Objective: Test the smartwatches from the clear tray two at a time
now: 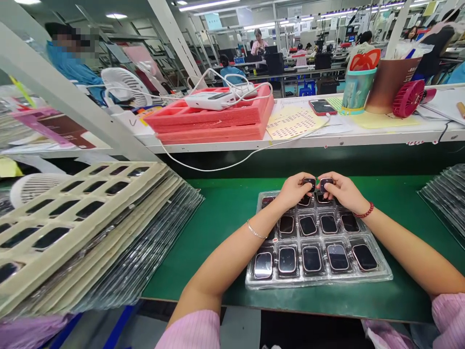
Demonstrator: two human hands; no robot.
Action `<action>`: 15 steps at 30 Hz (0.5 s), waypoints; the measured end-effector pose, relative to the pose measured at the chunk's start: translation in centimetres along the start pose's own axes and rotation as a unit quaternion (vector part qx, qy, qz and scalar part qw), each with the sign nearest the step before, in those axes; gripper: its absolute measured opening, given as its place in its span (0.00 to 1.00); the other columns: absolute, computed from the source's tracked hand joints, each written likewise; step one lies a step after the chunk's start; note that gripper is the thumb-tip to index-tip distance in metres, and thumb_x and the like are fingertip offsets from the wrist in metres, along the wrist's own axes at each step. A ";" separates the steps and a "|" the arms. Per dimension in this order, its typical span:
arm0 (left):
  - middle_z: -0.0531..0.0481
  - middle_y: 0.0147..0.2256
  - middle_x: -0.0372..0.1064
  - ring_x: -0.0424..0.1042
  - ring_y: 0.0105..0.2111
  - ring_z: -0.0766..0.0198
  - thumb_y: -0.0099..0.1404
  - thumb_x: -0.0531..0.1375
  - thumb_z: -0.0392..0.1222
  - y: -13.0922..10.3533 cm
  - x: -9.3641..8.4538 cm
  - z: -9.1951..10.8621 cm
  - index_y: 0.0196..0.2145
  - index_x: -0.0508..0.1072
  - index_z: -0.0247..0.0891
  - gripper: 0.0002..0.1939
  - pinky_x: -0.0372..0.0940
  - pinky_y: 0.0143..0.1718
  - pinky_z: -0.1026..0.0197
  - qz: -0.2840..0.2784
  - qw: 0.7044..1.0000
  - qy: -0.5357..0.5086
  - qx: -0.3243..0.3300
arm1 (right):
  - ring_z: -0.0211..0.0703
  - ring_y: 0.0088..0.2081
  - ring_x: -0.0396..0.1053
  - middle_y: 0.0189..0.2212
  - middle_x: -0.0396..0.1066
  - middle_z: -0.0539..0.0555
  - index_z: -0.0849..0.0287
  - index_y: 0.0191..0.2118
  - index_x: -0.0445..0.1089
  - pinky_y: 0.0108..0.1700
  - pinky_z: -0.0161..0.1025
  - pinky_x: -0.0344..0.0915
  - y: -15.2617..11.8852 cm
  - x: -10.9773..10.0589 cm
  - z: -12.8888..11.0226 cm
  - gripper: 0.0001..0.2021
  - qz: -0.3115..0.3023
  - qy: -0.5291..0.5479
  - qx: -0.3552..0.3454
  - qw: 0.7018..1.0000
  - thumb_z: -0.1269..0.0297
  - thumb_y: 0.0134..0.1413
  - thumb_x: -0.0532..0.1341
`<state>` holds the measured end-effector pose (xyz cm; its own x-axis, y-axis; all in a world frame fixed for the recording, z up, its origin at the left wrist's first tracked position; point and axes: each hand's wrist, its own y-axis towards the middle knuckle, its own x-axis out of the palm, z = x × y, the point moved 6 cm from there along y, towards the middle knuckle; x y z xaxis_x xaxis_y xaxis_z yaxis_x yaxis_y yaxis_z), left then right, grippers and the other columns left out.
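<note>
A clear plastic tray (pixel 319 281) lies on the green work surface, its pockets filled with dark smartwatch faces (pixel 312 259) in gold-coloured rims. Above its far row, my left hand (pixel 296 189) pinches one watch face (pixel 309 183) between thumb and fingers. Close beside it, my right hand (pixel 340 191) grips a second watch face (pixel 326 184). The two held pieces are near each other, with a small gap between them. My hands and left forearm cover part of the far row and the tray's left side.
At left rises a tall stack of cream and clear trays (pixel 109 213), the top one bearing watch faces. More clear trays (pixel 445 198) stand at far right. A shelf behind holds red foam (pixel 214 128), a phone (pixel 322 107), a cup (pixel 358 92) and a pink fan (pixel 409 99). A white cable (pixel 218 169) droops below its edge.
</note>
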<state>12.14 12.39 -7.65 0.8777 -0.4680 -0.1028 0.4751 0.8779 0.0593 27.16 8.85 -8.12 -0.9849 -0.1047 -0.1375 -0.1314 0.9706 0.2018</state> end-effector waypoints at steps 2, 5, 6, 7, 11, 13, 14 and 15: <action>0.50 0.31 0.73 0.70 0.24 0.71 0.63 0.59 0.38 0.1 0.0 -0.2 0.39 0.73 0.33 0.08 0.67 0.28 0.66 -0.001 1.000 -0.007 0.005 | 0.36 0.24 0.70 0.34 0.76 0.55 0.59 0.43 0.71 0.24 0.35 0.67 0.0 -0.1 0.0 0.14 0.004 0.006 0.004 1.000 0.55 0.57 0.61; 0.50 0.33 0.73 0.71 0.26 0.69 0.61 0.59 0.35 0.3 0.0 -0.7 0.41 0.73 0.33 0.10 0.69 0.32 0.64 -0.007 1.000 -0.005 0.020 | 0.35 0.22 0.67 0.32 0.76 0.54 0.59 0.43 0.70 0.24 0.35 0.67 0.0 -0.2 0.2 0.13 0.008 -0.005 0.008 1.000 0.59 0.55 0.62; 0.49 0.35 0.73 0.72 0.29 0.69 0.59 0.59 0.32 0.4 0.0 -0.9 0.43 0.72 0.34 0.13 0.69 0.34 0.63 -0.004 1.000 0.003 0.030 | 0.36 0.24 0.68 0.33 0.76 0.54 0.59 0.45 0.69 0.25 0.35 0.67 0.0 -0.1 0.2 0.14 0.009 -0.012 0.005 1.000 0.62 0.52 0.63; 0.49 0.37 0.73 0.73 0.32 0.68 0.56 0.59 0.28 0.5 -0.1 -1.1 0.44 0.71 0.35 0.16 0.69 0.37 0.63 0.002 0.999 0.015 0.042 | 0.37 0.26 0.69 0.35 0.76 0.54 0.58 0.47 0.68 0.26 0.35 0.68 0.0 -0.1 0.2 0.17 0.008 -0.017 0.002 1.000 0.66 0.49 0.64; 0.49 0.40 0.73 0.73 0.38 0.64 0.50 0.62 0.27 0.6 -0.6 -1.4 0.44 0.71 0.36 0.22 0.67 0.43 0.63 0.037 0.994 0.070 0.076 | 0.41 0.32 0.73 0.40 0.75 0.55 0.57 0.51 0.67 0.29 0.37 0.70 0.1 0.2 0.3 0.24 -0.013 -0.007 0.009 1.000 0.70 0.44 0.61; 0.50 0.37 0.73 0.73 0.35 0.65 0.52 0.63 0.30 0.6 -0.7 -1.4 0.42 0.71 0.36 0.18 0.67 0.39 0.63 0.037 0.994 0.079 0.070 | 0.41 0.31 0.73 0.39 0.75 0.55 0.57 0.50 0.68 0.29 0.38 0.71 0.1 0.3 0.3 0.21 -0.019 -0.003 0.018 1.000 0.68 0.47 0.60; 0.50 0.36 0.73 0.72 0.32 0.66 0.54 0.62 0.32 0.5 -0.6 -1.4 0.42 0.71 0.35 0.15 0.67 0.37 0.63 0.032 0.995 0.078 0.061 | 0.40 0.30 0.73 0.38 0.75 0.55 0.58 0.48 0.68 0.29 0.38 0.71 0.1 0.2 0.4 0.19 -0.017 -0.006 0.021 1.000 0.67 0.48 0.59; 0.50 0.35 0.73 0.71 0.29 0.68 0.56 0.60 0.32 0.5 -0.5 -1.4 0.41 0.71 0.35 0.13 0.67 0.35 0.63 0.026 0.996 0.074 0.050 | 0.40 0.28 0.72 0.36 0.76 0.55 0.58 0.47 0.69 0.28 0.37 0.70 0.1 0.2 0.4 0.17 -0.014 -0.013 0.022 1.000 0.66 0.48 0.59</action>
<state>11.83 13.27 -9.00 0.8861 -0.3952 -0.2422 0.4393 0.8828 0.1666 27.03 8.97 -8.49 -0.9776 -0.1276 -0.1673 -0.1539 0.9759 0.1550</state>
